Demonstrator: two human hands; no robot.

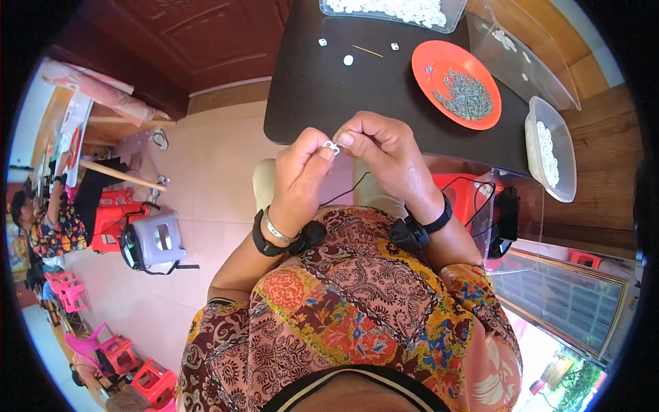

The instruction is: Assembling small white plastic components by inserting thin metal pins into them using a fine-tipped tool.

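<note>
My left hand pinches a small white plastic piece with holes between thumb and fingers, above my lap. Against its right side, my right hand has thumb and forefinger pressed together; whatever tiny thing they hold is hidden. Both hands are just off the near edge of a dark table. On it, an orange plate carries a heap of small grey metal pieces, perhaps screws. Two small white cubes, a round white piece and a thin wooden stick lie further back.
A clear tub of white pieces stands at the back. To the right are a nearly transparent bin and a white container of white rings. At left, a grey stool stands near another person.
</note>
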